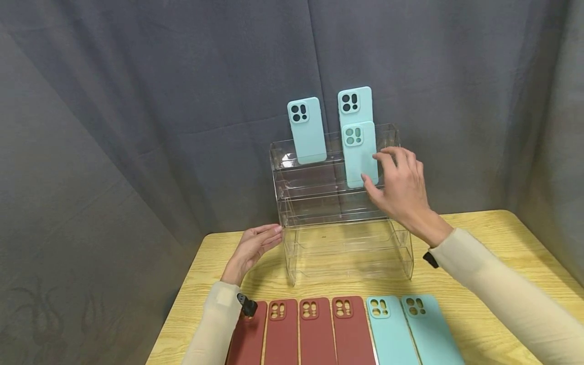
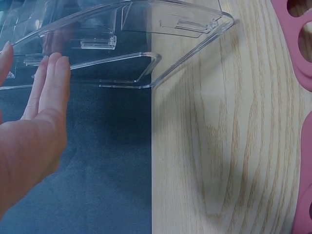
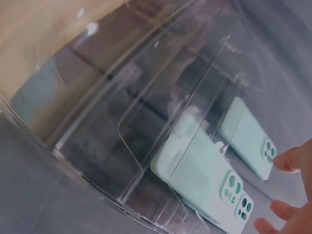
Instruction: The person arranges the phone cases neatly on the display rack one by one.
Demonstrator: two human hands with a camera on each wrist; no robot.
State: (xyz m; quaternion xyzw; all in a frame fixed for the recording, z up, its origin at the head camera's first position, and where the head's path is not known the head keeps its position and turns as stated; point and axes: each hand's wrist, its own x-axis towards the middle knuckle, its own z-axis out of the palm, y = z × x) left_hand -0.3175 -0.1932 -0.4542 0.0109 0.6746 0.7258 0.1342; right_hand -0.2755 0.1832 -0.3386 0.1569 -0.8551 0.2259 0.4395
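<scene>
A clear acrylic tiered stand (image 1: pixel 335 223) stands on the table, with light-blue phone cases in its upper tiers. One case (image 1: pixel 307 132) leans at the top left, and another case (image 1: pixel 365 104) is at the top right. In front of that one, a third case (image 1: pixel 358 162) sits a tier lower, partly covering it. My right hand (image 1: pixel 401 185) is beside this lower case, thumb and fingers spread apart; the right wrist view shows no case between them. With straight fingers, my left hand (image 1: pixel 253 248) touches the stand's left side panel (image 2: pixel 141 58).
Along the front of the wooden table (image 1: pixel 483 263) lies a row of several red cases (image 1: pixel 315 334) and two light-blue cases, the nearer one (image 1: pixel 392 337) beside the other (image 1: pixel 433 334). A grey curtain (image 1: pixel 205 101) hangs behind the stand.
</scene>
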